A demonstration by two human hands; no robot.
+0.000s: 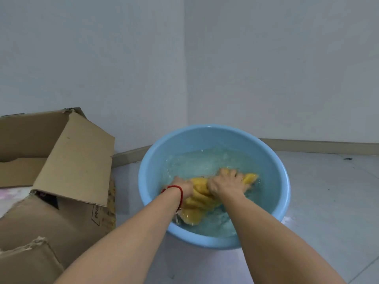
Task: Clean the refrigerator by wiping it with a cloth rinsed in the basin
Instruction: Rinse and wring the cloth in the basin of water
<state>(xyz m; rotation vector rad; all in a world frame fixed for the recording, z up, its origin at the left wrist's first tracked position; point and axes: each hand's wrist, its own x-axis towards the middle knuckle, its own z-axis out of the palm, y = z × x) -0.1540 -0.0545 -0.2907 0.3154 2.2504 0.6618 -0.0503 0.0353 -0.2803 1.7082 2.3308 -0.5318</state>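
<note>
A round light-blue basin (pixel 272 160) stands on the tiled floor near the corner of the room, partly filled with rippling water. A wet yellow cloth (pixel 200 198) lies bunched in the water. My left hand (pixel 183 184), with a red string at the wrist, grips the cloth's left part. My right hand (pixel 225 184) grips the cloth's right part, and a yellow end sticks out past its fingers. Both hands are partly under the water. No refrigerator is in view.
An open brown cardboard box (pixel 61 171) with raised flaps stands on the floor directly left of the basin. White walls meet in a corner behind the basin. Light floor tiles (pixel 328 201) stretch to the right, with a small dark speck far right.
</note>
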